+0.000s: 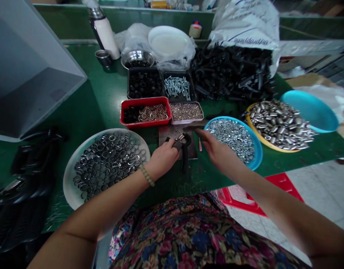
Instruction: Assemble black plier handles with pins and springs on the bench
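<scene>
Steadily, the left hand (160,158) grips black-handled pliers (183,151) on a steel plate (177,135), while the right hand (218,150) hovers beside them, its fingers' hold impossible to tell.

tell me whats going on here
A person is working at a green bench. Their left hand grips a black fitting over a metal plate. Their right hand is close beside it, by a blue bowl of nuts. A white plate of metal rings lies to the left, and a red tray sits beyond.
</scene>
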{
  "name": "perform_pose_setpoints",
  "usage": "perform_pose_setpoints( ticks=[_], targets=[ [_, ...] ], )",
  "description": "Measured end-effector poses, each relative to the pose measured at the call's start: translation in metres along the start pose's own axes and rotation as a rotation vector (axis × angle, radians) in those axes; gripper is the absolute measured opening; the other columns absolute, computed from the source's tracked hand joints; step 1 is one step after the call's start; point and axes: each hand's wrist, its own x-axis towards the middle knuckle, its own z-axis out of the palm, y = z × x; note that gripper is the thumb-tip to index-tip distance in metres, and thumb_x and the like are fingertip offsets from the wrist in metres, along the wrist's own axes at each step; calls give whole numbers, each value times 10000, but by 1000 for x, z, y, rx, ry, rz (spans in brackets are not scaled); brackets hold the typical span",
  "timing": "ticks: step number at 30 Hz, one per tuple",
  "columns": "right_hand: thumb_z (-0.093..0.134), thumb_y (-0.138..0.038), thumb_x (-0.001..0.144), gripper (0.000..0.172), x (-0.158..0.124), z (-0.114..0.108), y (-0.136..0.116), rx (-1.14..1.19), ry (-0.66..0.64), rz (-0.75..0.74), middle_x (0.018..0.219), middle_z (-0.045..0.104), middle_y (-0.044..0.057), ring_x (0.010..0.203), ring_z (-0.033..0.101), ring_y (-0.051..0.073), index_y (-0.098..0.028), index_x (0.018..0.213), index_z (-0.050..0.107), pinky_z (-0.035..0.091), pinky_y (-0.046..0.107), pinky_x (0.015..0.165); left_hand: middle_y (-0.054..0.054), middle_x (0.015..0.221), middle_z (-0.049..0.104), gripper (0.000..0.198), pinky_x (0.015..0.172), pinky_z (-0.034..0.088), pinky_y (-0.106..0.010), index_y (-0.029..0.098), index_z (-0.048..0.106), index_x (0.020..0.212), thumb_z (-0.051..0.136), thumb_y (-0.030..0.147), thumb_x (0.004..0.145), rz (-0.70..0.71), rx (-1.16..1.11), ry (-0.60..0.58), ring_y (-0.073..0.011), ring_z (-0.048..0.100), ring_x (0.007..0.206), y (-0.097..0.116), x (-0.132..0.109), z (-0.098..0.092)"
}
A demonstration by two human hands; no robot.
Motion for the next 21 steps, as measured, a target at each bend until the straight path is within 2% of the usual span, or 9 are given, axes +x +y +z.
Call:
perform_pose_setpoints(
  ticks=[2, 5, 9, 13, 15, 17, 18, 20, 21],
  targets=[
    [340, -323, 962, 457, 2, 1, -1, 0, -60, -6, 1099, 701, 95, 916, 695, 278, -254, 1407, 420, 557, 411, 765, -97, 1100, 550, 223, 789, 527, -309, 154, 623, 1012, 429, 239, 941, 8, 6, 4, -196, 578, 930, 0, -1, 2],
    [320, -321, 974, 478, 3, 0, 0, 14, 53, -10, 1207, 659, 95, 1004, 671, 276, -267, 1447, 355, 542, 399, 800, -95, 1121, 545, 201, 794, 526, -312, 163, 629, 966, 444, 235, 936, 29, 23, 14, -198, 568, 948, -1, -2, 3],
    [343, -332, 964, 457, 5, -1, 1, -55, -68, 27, 950, 732, 87, 774, 704, 269, -238, 1403, 426, 542, 371, 657, -95, 1080, 557, 227, 813, 523, -316, 153, 634, 905, 432, 250, 944, 30, 28, 26, -196, 574, 931, -2, 0, 5],
    [320, -339, 973, 463, 5, -1, -1, -26, 59, 5, 1018, 719, 94, 808, 702, 257, -240, 1417, 407, 543, 379, 701, -100, 1087, 562, 250, 779, 526, -310, 148, 635, 899, 411, 246, 948, 24, 37, 44, -198, 593, 912, 2, -1, 8],
    [326, -329, 964, 455, 4, -1, -2, -41, -22, 15, 978, 725, 108, 779, 703, 275, -207, 1385, 449, 545, 404, 687, -106, 1080, 566, 254, 764, 525, -308, 142, 635, 917, 411, 257, 949, -5, 37, 24, -196, 604, 890, 4, -4, 5],
    [343, -324, 957, 458, -1, -1, -5, -29, -87, -1, 992, 723, 103, 805, 705, 281, -217, 1389, 446, 550, 409, 695, -112, 1062, 576, 265, 775, 518, -311, 132, 632, 941, 436, 309, 946, -49, 17, 12, -198, 613, 884, 2, -6, -4],
    [340, -317, 959, 470, -5, -1, -6, 2, -50, -16, 1044, 712, 100, 862, 701, 276, -233, 1415, 413, 552, 406, 727, -115, 1067, 580, 285, 789, 513, -313, 126, 627, 980, 449, 346, 943, -80, -3, 34, -201, 614, 893, -2, -4, -12],
    [336, -306, 962, 492, -12, 2, -7, 59, 39, -55, 1145, 678, 100, 962, 684, 264, -251, 1451, 355, 550, 394, 789, -129, 1096, 582, 359, 831, 496, -325, 110, 602, 1081, 440, 400, 946, -162, -37, 146, -206, 604, 922, -13, 9, -31],
    [337, -304, 960, 491, -15, 4, -7, 57, 38, -60, 1135, 679, 108, 945, 688, 266, -241, 1446, 364, 554, 394, 778, -137, 1116, 580, 386, 855, 484, -335, 102, 584, 1133, 421, 403, 954, -198, -44, 221, -207, 594, 939, -20, 22, -41]
  ],
)
